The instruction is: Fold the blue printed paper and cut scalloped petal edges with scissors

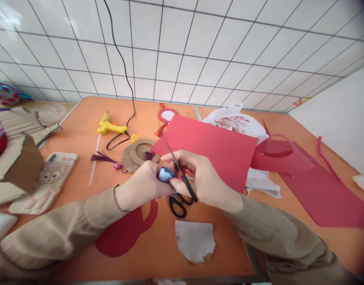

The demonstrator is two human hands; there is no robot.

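Head view — blue piece (pixel 165 174) pinched between left fingers (pixel 161 188); right fingers (pixel 186 156) hold black scissors (pixel 187 183).

At eight o'clock, your left sleeve (pixel 63 225) is long, loose and plain khaki-brown, softly creased, with a wide, smooth cuff (pixel 101 206) marked off by a seam. A thin dark line edges it at the wrist; whether cord or shadow is unclear. At four o'clock, your right sleeve (pixel 279 233) matches in colour, rumpled into deeper folds. Your left hand (pixel 141 180) and right hand (pixel 205 176) are bare.
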